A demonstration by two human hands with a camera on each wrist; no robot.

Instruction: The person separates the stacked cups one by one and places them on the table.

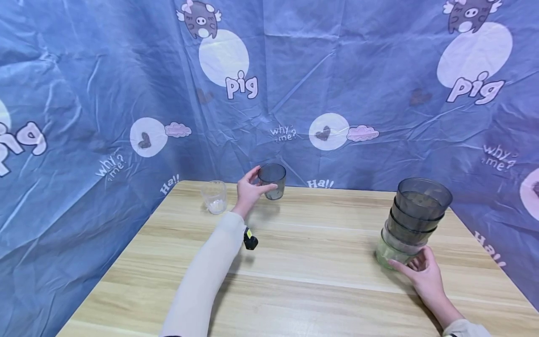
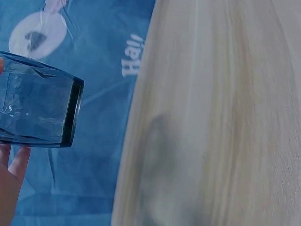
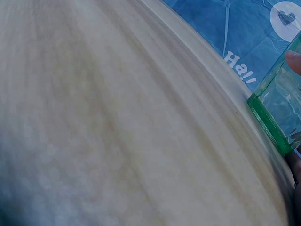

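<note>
Near the back edge of the table my left hand (image 1: 249, 191) holds a smoky grey see-through cup (image 1: 273, 178), thumb on the near side and fingers on the far side. The left wrist view shows this grey cup (image 2: 40, 106) raised, with its shadow on the wood. On the right, my right hand (image 1: 426, 279) grips the green cup (image 1: 388, 255) at the bottom of a leaning stack of several nested cups (image 1: 417, 217), darker grey towards the top. The right wrist view catches the green base of that cup (image 3: 270, 125) close over the table, with the thumb against its side.
A clear cup (image 1: 214, 196) stands upright at the back left of the wooden table (image 1: 311, 267), left of my left hand. Behind the table hangs a blue printed cloth (image 1: 294, 103), close along the back edge. A small black device (image 1: 250, 239) sits at my left wrist.
</note>
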